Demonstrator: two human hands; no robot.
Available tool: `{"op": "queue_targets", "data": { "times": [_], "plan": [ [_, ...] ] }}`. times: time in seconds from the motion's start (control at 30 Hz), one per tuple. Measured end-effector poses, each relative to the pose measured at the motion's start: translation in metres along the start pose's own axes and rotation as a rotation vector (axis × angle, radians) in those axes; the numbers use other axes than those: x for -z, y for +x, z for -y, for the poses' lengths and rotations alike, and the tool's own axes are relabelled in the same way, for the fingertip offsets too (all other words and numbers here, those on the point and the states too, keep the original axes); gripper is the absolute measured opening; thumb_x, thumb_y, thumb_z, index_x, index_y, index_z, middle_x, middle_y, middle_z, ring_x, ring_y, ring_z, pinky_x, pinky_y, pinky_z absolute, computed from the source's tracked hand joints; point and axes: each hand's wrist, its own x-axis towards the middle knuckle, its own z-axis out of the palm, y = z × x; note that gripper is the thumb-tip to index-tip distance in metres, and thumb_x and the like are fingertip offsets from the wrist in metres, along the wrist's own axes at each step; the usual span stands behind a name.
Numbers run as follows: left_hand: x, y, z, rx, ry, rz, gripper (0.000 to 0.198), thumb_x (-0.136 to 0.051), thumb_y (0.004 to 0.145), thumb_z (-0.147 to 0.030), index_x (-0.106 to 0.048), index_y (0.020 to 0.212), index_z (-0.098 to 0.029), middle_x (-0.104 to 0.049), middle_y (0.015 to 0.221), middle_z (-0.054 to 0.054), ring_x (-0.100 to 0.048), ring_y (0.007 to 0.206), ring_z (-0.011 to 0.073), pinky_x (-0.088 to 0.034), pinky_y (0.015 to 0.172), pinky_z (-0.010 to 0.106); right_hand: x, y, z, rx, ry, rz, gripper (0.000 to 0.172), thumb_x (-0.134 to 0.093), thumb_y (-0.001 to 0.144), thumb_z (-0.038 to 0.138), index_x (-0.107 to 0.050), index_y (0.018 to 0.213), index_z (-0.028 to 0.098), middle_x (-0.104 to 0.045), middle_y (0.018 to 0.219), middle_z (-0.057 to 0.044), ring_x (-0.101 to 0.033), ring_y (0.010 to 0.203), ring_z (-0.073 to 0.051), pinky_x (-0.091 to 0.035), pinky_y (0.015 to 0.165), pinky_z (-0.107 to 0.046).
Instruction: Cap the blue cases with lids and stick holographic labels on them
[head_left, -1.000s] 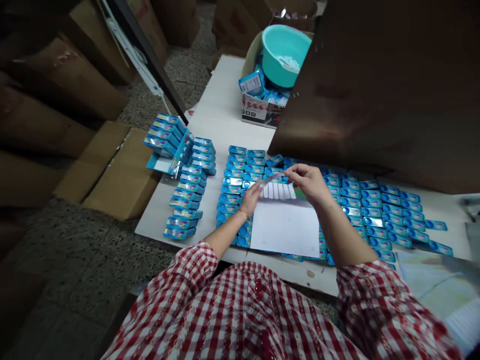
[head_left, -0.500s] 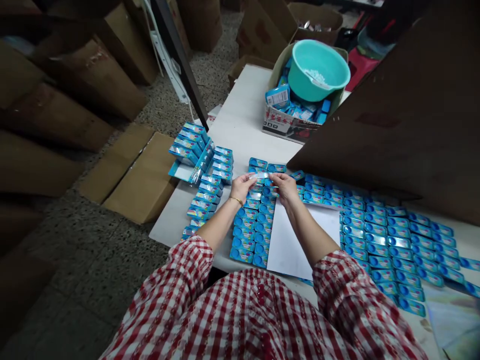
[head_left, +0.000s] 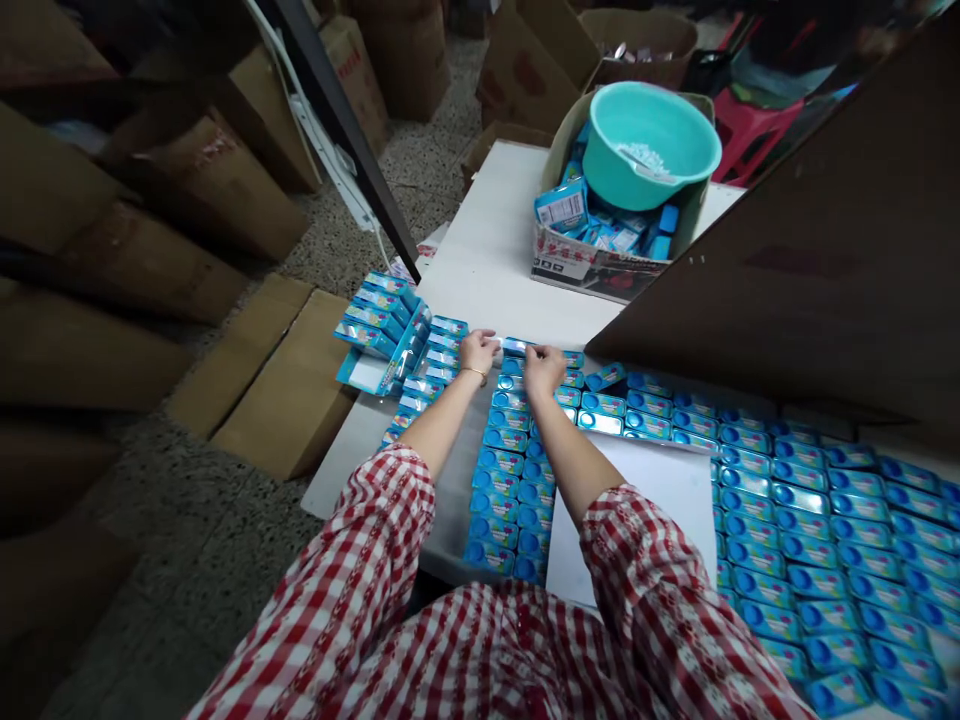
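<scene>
My left hand is closed in a pinch on one end of a small clear, whitish strip, like a sticker or tape. The strip reaches over the blue tin at the far end of a column of flat tins. My right hand is closed, its fingertips at the right end of that tin; they seem to pinch the strip's other end, which is partly hidden. Under my right forearm lies a white sheet on top of more tins. Small blue packs stand in a row just left of my left hand.
A blue display box with upright packs stands at the table's left edge. Behind, a carton of blue packs carries a turquoise basin. A brown board slants along the right. Rows of tins cover the right side.
The strip, held stretched between both hands before, is now down at the far tin of the column. My right hand has moved left, and the view has shifted slightly.
</scene>
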Motion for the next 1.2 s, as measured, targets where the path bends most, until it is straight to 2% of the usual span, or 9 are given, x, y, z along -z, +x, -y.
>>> {"op": "queue_targets", "data": {
  "times": [0.2, 0.5, 0.63, 0.73, 0.87, 0.93, 1.03, 1.13, 1.2],
  "plan": [
    [-0.008, 0.018, 0.019, -0.008, 0.069, -0.002, 0.028, -0.063, 0.069, -0.014, -0.062, 0.097, -0.012, -0.065, 0.065, 0.002, -0.066, 0.069, 0.0169, -0.052, 0.072, 0.030, -0.005, 0.003, -0.002, 0.039, -0.222, 0.048, 0.028, -0.042, 0.083, 0.029, -0.069, 0.084, 0.020, -0.061, 0.101, -0.013, -0.047, 0.100, -0.029, -0.035, 0.082, -0.042],
    [-0.015, 0.015, 0.028, 0.134, 0.140, -0.056, 0.024, -0.063, 0.070, -0.012, -0.065, 0.094, -0.011, -0.069, 0.075, 0.007, -0.065, 0.068, 0.0165, -0.052, 0.070, 0.029, 0.003, 0.011, -0.001, 0.157, -0.408, 0.130, 0.027, -0.043, 0.086, 0.026, -0.065, 0.098, 0.017, -0.058, 0.102, -0.015, -0.047, 0.097, -0.028, -0.031, 0.082, -0.040],
    [-0.012, 0.002, 0.023, -0.067, 0.305, -0.096, 0.029, -0.051, 0.078, -0.011, -0.067, 0.102, -0.014, -0.068, 0.104, 0.010, -0.062, 0.098, 0.0182, -0.045, 0.091, 0.030, 0.016, 0.007, -0.006, 0.366, -0.584, 0.228, 0.033, -0.037, 0.089, 0.020, -0.066, 0.105, 0.022, -0.056, 0.105, -0.013, -0.046, 0.097, -0.027, -0.030, 0.079, -0.039],
    [-0.013, -0.008, 0.018, -0.205, 0.501, -0.004, 0.040, -0.044, 0.077, -0.006, -0.066, 0.109, -0.016, -0.064, 0.116, 0.009, -0.056, 0.111, 0.0192, -0.039, 0.099, 0.029, 0.018, 0.000, -0.007, 0.521, -0.720, 0.299, 0.037, -0.036, 0.089, 0.016, -0.058, 0.118, 0.023, -0.055, 0.110, -0.011, -0.045, 0.100, -0.026, -0.029, 0.081, -0.039],
    [-0.011, -0.009, 0.009, -0.128, 0.587, 0.129, 0.040, -0.046, 0.073, -0.005, -0.070, 0.102, -0.017, -0.069, 0.106, 0.007, -0.060, 0.104, 0.0200, -0.043, 0.092, 0.026, 0.026, -0.009, 0.011, 0.506, -0.800, 0.354, 0.037, -0.035, 0.088, 0.014, -0.059, 0.114, 0.021, -0.056, 0.112, -0.011, -0.047, 0.100, -0.027, -0.031, 0.081, -0.039],
    [-0.007, -0.008, 0.004, -0.113, 0.586, 0.131, 0.036, -0.046, 0.072, -0.005, -0.073, 0.093, -0.016, -0.070, 0.100, 0.007, -0.062, 0.098, 0.0205, -0.046, 0.088, 0.026, 0.048, -0.009, 0.021, 0.513, -0.796, 0.363, 0.037, -0.036, 0.087, 0.014, -0.060, 0.113, 0.021, -0.057, 0.112, -0.011, -0.050, 0.097, -0.025, -0.033, 0.078, -0.037],
    [-0.004, -0.022, -0.005, -0.145, 0.587, 0.047, 0.035, -0.043, 0.075, -0.007, -0.072, 0.093, -0.013, -0.067, 0.107, 0.011, -0.059, 0.104, 0.0215, -0.043, 0.092, 0.030, 0.107, 0.002, 0.014, 0.585, -0.734, 0.264, 0.041, -0.037, 0.087, 0.016, -0.056, 0.123, 0.024, -0.059, 0.113, -0.009, -0.055, 0.091, -0.022, -0.036, 0.074, -0.033],
    [-0.017, -0.061, -0.011, -0.380, 0.568, -0.056, 0.032, -0.044, 0.082, -0.016, -0.068, 0.103, -0.014, -0.061, 0.117, 0.011, -0.052, 0.113, 0.0216, -0.037, 0.099, 0.034, 0.177, 0.016, -0.031, 0.548, -0.695, 0.179, 0.034, -0.040, 0.089, 0.024, -0.063, 0.114, 0.025, -0.064, 0.107, -0.006, -0.058, 0.092, -0.020, -0.039, 0.071, -0.029],
    [-0.036, -0.096, -0.012, -0.528, 0.575, 0.104, 0.030, -0.044, 0.086, -0.023, -0.067, 0.104, -0.016, -0.063, 0.114, 0.010, -0.054, 0.110, 0.0204, -0.038, 0.097, 0.034, 0.212, 0.017, -0.073, 0.489, -0.755, 0.312, 0.025, -0.050, 0.084, 0.029, -0.071, 0.098, 0.026, -0.068, 0.099, -0.004, -0.061, 0.085, -0.021, -0.040, 0.065, -0.028]
  ]
}}
